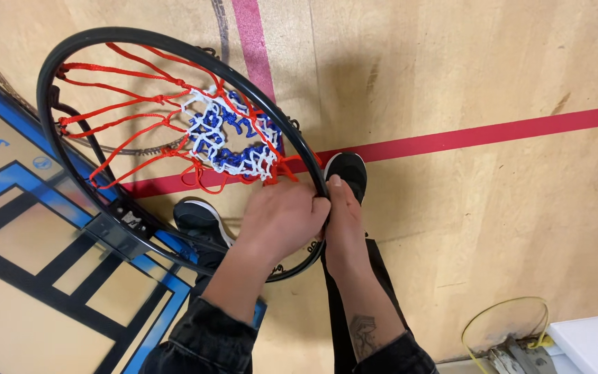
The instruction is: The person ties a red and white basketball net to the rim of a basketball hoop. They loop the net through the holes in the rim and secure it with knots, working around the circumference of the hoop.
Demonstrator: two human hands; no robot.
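Head view, the only one I am receiving. I am looking straight down at a black basketball rim (pixel 105 41) that is attached to a clear backboard (pixel 29 277) with blue and black markings, lying at the lower left over the wooden gym floor (pixel 486 228).

The left hand (pixel 282 215) is closing over the near right section of the rim, fingers curling around the black ring and gripping it, right beside the spot where the red strands of the net (pixel 226 135) are bunching against the rim. The right hand (pixel 344 228) is pressing against the same section from the outer side, thumb lying upward along the ring and touching it; I cannot tell whether its fingers are fully wrapping the metal, but it is clasping the rim just beside the left hand, the two hands touching.

The net, red at the top and white and blue at its gathered centre, is hanging inside the ring.

Two black shoes (pixel 346 170) with white soles are showing beneath the rim, standing on the floor near a red line (pixel 493 133). A yellow cord loop (pixel 506 318) and a white box (pixel 593 343) are lying at the lower right.
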